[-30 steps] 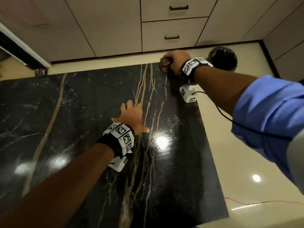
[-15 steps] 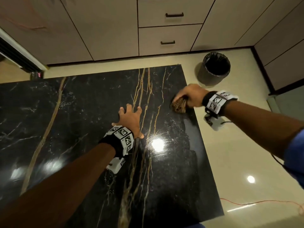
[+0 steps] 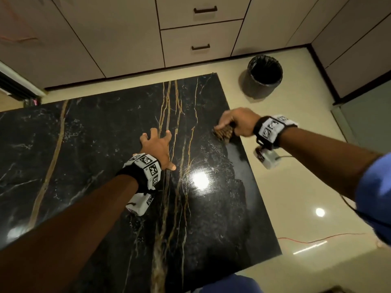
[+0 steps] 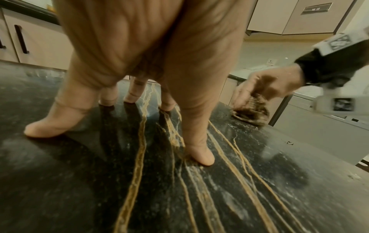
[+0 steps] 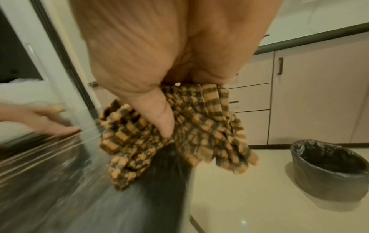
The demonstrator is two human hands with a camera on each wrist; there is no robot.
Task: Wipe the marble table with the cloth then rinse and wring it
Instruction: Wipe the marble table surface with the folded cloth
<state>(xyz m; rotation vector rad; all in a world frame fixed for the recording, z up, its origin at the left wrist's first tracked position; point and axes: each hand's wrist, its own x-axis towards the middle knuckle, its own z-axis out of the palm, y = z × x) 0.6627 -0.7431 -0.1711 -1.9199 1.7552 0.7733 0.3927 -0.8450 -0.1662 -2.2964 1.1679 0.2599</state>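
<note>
The black marble table (image 3: 84, 144) with gold veins fills the lower left of the head view. My right hand (image 3: 234, 123) grips a bunched orange-and-black checked cloth (image 3: 223, 133) and holds it on the marble near the table's right edge. The right wrist view shows the thumb pressed across the cloth (image 5: 179, 130), part of which hangs past the table edge. My left hand (image 3: 157, 146) rests on the marble (image 4: 139, 189) near the middle, fingers spread and fingertips (image 4: 201, 159) planted. The cloth (image 4: 251, 110) and my right hand (image 4: 265, 85) also show at the right of the left wrist view.
A round bin lined with a black bag (image 3: 263, 76) stands on the cream floor (image 3: 296, 187) beyond the table's far right corner, also seen as the bin (image 5: 331, 170). Beige cabinets with drawers (image 3: 201, 28) line the far wall. A thin red cord (image 3: 306, 240) lies on the floor at right.
My right hand has drawn the cloth from the table's far right corner back along the right edge toward me. The left hand has stayed planted on the marble.
</note>
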